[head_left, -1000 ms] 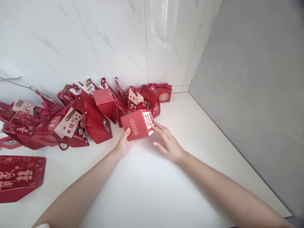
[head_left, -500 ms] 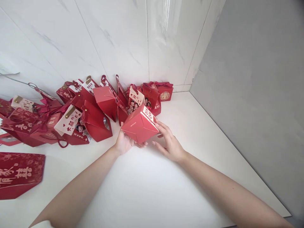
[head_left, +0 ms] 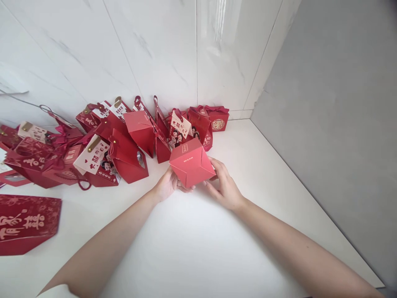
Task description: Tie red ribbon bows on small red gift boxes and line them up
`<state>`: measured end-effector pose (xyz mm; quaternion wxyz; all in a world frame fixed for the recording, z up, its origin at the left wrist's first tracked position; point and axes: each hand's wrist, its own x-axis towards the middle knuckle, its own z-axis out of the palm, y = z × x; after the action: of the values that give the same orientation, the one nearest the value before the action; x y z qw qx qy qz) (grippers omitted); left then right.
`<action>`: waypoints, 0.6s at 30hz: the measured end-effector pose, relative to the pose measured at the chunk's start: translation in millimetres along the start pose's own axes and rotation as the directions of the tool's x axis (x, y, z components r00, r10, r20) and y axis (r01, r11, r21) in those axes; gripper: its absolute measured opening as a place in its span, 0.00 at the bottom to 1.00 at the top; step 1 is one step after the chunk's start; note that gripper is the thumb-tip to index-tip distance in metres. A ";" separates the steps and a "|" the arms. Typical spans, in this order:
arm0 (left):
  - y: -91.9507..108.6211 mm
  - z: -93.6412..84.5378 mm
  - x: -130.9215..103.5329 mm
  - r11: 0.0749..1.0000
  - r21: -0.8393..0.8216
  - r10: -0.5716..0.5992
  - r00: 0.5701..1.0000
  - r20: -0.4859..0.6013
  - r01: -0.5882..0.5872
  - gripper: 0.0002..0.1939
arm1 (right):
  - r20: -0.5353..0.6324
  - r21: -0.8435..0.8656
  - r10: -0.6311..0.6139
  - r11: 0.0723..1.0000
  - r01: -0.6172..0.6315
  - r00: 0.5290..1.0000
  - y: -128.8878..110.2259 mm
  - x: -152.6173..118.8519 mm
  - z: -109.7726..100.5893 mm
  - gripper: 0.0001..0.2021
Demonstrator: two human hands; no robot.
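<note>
A small red box (head_left: 192,165), with folded flaps and faint lettering on its faces, is held up over the white table between my two hands. My left hand (head_left: 169,185) grips it from the left and below, some of its fingers hidden under the box. On the right side, my right hand (head_left: 223,185) has its fingers curled against the box edge, the thumb near the lower corner. Just behind the box stands a red and white gift box (head_left: 179,129) with printed cartoon figures.
Many red gift boxes with ribbons, such as a plain red one (head_left: 128,159), crowd the white table (head_left: 186,244) along the marble wall. A larger red box (head_left: 29,223) lies at the left. A grey surface (head_left: 335,107) borders the table's right edge.
The held box has turned in my hands: its white printed side no longer shows, and more of its plain red faces do. The whole view has shifted slightly.
</note>
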<state>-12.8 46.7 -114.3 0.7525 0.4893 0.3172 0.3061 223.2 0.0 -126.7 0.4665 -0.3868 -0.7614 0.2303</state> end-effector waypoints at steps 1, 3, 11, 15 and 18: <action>-0.4 -0.7 0.2 1.000 0.004 -0.008 1.000 -0.007 0.008 0.41 | 0.005 0.003 0.006 1.000 -0.006 1.000 -0.2 0.0 -0.5 0.34; -1.1 -2.3 0.7 1.000 -0.001 -0.027 1.000 -0.015 0.027 0.42 | 0.018 0.009 0.016 1.000 -0.016 1.000 -0.6 0.3 -1.8 0.35; -0.7 4.5 -0.3 0.990 -0.130 0.043 0.996 -0.081 -0.053 0.43 | 0.035 0.044 -0.027 0.999 0.026 0.999 -1.9 0.5 -6.0 0.35; 3.9 9.2 -1.7 0.972 -0.222 0.065 0.997 -0.040 -0.073 0.46 | 0.060 0.006 0.047 0.999 -0.048 0.997 0.2 -0.6 -4.5 0.29; 7.7 10.3 -2.4 0.969 -0.241 0.066 0.998 0.011 -0.062 0.48 | 0.084 -0.018 0.054 0.998 -0.053 0.995 0.4 -1.0 -2.9 0.28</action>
<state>-7.4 41.9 -103.4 0.7989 0.4075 0.2548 0.3618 226.2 -0.6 -126.1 0.4244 -0.4007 -0.7716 0.2529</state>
